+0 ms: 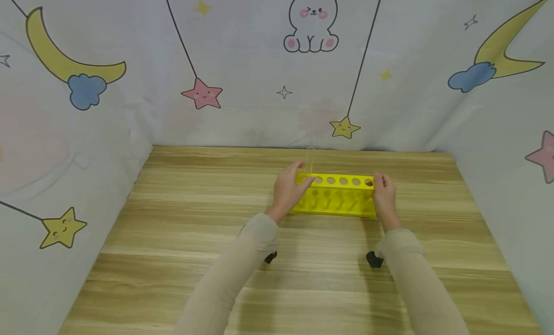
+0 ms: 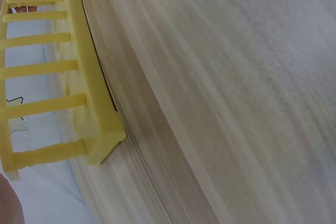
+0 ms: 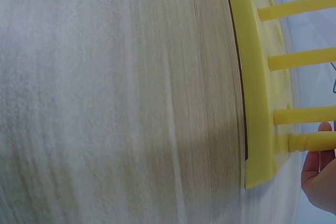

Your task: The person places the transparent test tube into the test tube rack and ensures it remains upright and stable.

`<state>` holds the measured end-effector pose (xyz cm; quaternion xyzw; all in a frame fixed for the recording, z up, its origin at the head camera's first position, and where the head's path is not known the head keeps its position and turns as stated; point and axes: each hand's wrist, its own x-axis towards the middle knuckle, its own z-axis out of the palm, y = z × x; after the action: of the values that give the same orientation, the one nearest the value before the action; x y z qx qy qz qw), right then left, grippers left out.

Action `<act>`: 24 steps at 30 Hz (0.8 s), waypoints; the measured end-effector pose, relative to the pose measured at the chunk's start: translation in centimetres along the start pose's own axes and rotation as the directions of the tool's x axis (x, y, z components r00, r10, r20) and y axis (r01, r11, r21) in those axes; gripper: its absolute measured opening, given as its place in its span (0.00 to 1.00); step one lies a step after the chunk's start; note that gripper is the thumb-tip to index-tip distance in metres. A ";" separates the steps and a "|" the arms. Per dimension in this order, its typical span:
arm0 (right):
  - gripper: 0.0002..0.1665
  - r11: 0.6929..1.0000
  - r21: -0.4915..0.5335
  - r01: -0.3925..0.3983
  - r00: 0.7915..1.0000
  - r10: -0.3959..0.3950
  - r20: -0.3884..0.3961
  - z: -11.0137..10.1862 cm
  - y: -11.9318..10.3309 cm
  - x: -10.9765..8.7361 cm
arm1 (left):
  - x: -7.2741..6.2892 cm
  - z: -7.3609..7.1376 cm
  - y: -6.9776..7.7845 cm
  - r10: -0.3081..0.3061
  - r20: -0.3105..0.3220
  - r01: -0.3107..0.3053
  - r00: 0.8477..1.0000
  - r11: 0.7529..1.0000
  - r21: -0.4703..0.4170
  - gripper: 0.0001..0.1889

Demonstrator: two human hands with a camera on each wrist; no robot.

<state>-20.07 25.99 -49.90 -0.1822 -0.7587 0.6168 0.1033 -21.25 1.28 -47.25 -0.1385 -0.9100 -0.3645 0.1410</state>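
A yellow test tube rack [image 1: 337,207] stands lengthwise on the wooden table, with a row of round holes along its top and a row of posts. At its left end my left hand [image 1: 287,188] grips the top corner, thumb across the front and fingers behind. Beside those fingers a clear test tube [image 1: 309,159] rises upright, rounded end up; its lower part is hidden. My right hand [image 1: 384,193] holds the rack's right end with curled fingers. In the right wrist view, fingers [image 3: 312,169] show behind the end post.
The wooden table [image 1: 195,205] runs back to a pale cloth backdrop [image 1: 246,118] printed with stars, moons and a rabbit. Cloth also hangs along both sides. Black wrist mounts [image 1: 374,259] show under the sleeves [image 1: 402,243].
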 end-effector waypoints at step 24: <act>0.13 1.000 0.018 -0.017 0.999 0.016 0.031 -0.1 -2.4 -1.4 | -1.2 -0.4 -1.9 -0.020 0.140 0.008 0.990 0.997 0.081 0.37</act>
<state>-19.10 25.12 -47.50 -0.1781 -0.7532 0.6271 0.0882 -20.76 -0.46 -48.59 -0.1516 -0.9326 -0.3178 0.0794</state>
